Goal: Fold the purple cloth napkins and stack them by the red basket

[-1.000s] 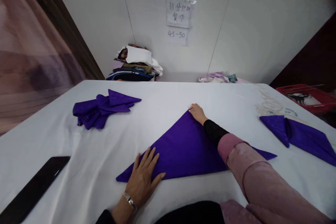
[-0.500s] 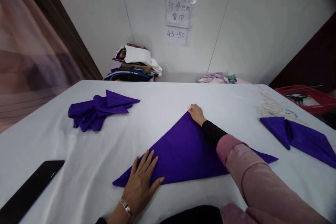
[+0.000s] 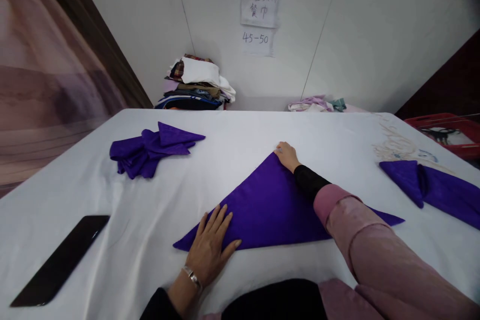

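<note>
A purple cloth napkin (image 3: 270,210), folded into a triangle, lies flat on the white table (image 3: 232,135). My left hand (image 3: 212,247) rests flat on its near left corner with fingers spread. My right hand (image 3: 287,155) reaches out to the far tip of the triangle, and its fingers press or pinch that tip; I cannot see the fingertips clearly. My pink sleeve crosses the right part of the napkin.
A heap of purple napkins (image 3: 152,147) lies at the left, and folded purple napkins (image 3: 431,187) lie at the right. A black flat object (image 3: 62,260) lies near the left front edge. Stacked fabrics (image 3: 195,85) and a red basket (image 3: 446,132) sit behind the table.
Both hands stay on the napkin in the same places. Only the camera view has shifted slightly.
</note>
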The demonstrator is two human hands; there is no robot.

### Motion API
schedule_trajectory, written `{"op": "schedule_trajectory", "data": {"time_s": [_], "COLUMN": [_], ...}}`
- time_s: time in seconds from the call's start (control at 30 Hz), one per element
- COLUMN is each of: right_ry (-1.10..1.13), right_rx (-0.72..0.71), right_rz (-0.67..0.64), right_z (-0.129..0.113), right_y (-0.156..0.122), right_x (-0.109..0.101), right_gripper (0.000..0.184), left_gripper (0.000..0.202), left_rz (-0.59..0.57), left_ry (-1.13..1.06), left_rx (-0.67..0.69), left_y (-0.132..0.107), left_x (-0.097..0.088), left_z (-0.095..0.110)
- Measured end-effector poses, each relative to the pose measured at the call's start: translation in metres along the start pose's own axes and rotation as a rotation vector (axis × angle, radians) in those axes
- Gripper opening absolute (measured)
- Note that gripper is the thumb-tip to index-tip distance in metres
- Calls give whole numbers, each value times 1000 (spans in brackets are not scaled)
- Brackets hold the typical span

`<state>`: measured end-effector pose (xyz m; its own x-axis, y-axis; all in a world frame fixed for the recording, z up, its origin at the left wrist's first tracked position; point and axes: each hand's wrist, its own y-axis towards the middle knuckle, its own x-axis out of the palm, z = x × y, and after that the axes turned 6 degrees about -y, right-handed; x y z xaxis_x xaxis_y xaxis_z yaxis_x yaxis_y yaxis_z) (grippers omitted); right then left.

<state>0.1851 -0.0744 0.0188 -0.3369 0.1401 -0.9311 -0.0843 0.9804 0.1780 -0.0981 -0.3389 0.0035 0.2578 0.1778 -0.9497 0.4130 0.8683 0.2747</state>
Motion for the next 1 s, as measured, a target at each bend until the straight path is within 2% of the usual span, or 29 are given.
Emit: {"op": "schedule_trajectory", "data": {"time_s": [0.07,0.13,0.27,0.37,0.43,0.5,0.7,0.77,0.87,0.93,1.0], "right_ry": [-6,-7,34,47,22,-19,-102,-122,-151,-139,-92], "right_rx": [-68,-229,-648,-777,-764,-721,-496,-401,-317,-367,-475], "right_rz": [-8,-51,-273,-410,-451,-454,-349,-329,-309,-293,-304], "right_z": [-10,-28,-68,-82,-79,-65,0,14,17,8,-5], "right_y": [-13,-38,-106,-138,-141,-131,-86,-77,-80,-94,-118], "right_x": [-7,-13,-16,-14,-13,-13,-24,-29,-36,-41,-45], "right_gripper": [28,37,61,73,77,78,67,66,68,70,71], "left_gripper": [62,62,62,61,60,60,60,59,59,58,57], "left_rz": [11,10,-20,-38,-36,-25,3,8,10,9,10], "left_ry": [-30,-44,-35,-36,-32,-30,-17,-14,-19,-18,-17], "left_rx": [-13,-27,-31,-43,-47,-43,-22,-25,-26,-29,-35], "left_y": [0,0,1,1,1,1,2,2,2,3,3], "left_x": [0,0,-1,-2,-1,1,7,8,7,7,6], "left_z": [1,2,3,3,2,1,-4,-5,-5,-5,-5]}}
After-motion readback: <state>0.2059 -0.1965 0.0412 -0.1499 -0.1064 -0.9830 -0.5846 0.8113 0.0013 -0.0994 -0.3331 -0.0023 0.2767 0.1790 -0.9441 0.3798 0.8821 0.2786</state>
